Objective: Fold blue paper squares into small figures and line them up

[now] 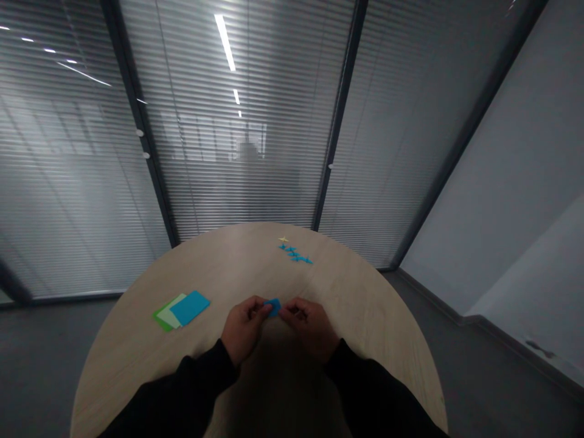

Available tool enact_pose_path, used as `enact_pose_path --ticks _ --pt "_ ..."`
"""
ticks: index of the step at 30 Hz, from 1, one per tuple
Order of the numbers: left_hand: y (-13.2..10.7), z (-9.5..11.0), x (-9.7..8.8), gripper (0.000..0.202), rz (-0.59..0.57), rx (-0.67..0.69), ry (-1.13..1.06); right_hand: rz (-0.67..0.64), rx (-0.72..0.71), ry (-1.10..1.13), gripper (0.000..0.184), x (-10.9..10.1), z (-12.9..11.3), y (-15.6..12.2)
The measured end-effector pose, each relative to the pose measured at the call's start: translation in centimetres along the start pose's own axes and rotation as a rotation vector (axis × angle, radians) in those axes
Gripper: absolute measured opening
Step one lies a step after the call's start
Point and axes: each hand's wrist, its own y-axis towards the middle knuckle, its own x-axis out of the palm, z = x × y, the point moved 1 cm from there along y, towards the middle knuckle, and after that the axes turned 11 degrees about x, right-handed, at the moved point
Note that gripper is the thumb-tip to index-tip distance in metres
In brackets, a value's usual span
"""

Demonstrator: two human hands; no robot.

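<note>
A small folded piece of blue paper (274, 307) is held just above the near middle of the table. My left hand (244, 325) pinches its left edge between thumb and fingers. At its right edge, my right hand (310, 325) has thumb and fingertips closed on the paper. To the left lies a blue sheet (191, 307) on top of a pale green sheet (168, 316) and a brighter green sheet (160, 322). Farther back sit several small blue folded paper stars (294, 253), with a yellow paper star (283, 239) behind them.
The round wooden table (365, 316) has a curved edge on both sides. Behind it stands a glass wall with blinds (255, 194) and dark frames. A pale wall (515, 201) rises on the right, above the grey floor.
</note>
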Motion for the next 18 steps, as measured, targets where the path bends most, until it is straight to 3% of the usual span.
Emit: enact_pose_path --ticks 5,14,18 --pt "-0.04 -0.37 0.52 0.03 -0.092 0.016 -0.11 0.04 -0.041 0.013 0.025 0.02 -0.16 0.0" --pt "-0.27 -0.8 0.43 0.033 -0.199 0.07 0.025 0.014 0.025 0.117 0.024 0.14 0.61 0.38" --pt "-0.23 -0.11 0.64 0.034 -0.225 0.067 -0.052 -0.023 0.046 0.204 0.025 0.1 0.22 0.24"
